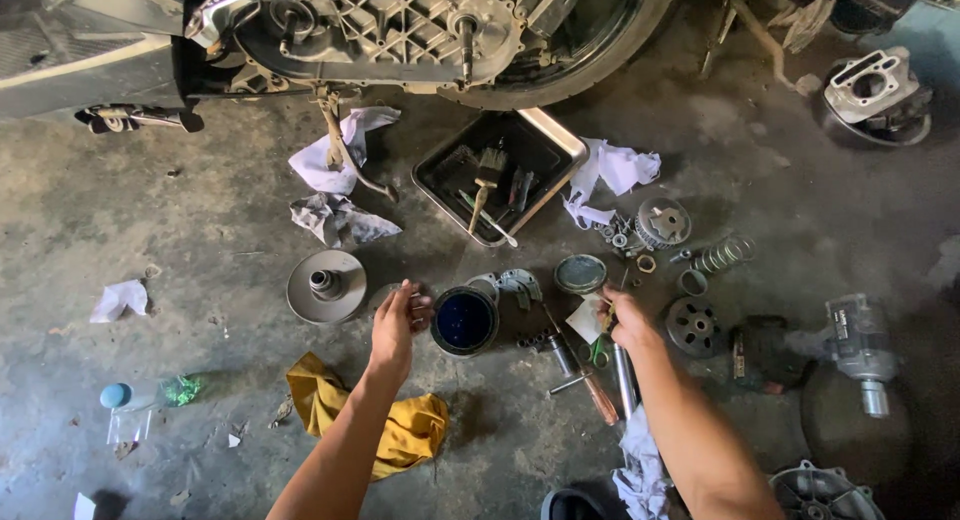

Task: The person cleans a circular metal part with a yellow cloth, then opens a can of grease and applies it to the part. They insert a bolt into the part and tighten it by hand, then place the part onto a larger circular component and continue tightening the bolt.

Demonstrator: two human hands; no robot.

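Two bare forearms reach forward from the bottom edge over the concrete floor [150, 210]. The left hand [395, 325] is bent at the wrist, its fingers curled, and its fingertips touch the rim of a round tin [465, 321]; whether the grip is closed on the rim I cannot tell. The right hand [625, 322] is closed around something small and pale, with a green-handled tool under it; what exactly it grips is too small to tell.

The tin stands open between the two hands, and inside it is dark blue and shiny. Its lid [580, 273] lies just beside, toward the right hand. Farther forward a black tray [545, 145] with a metal rim lies at an angle; in it are a brush [487, 180] with a wooden handle and some thin tools.

Near the left hand lies a grey pulley disc [326, 286], and a yellow rag [410, 430] is under the left forearm. Right of the right hand lie a round part with holes [692, 325], a spring [725, 253] and a toothed gear [663, 222]. White crumpled cloths [615, 170] lie around the tray. An open engine case [400, 30] and a wheel are at the top.
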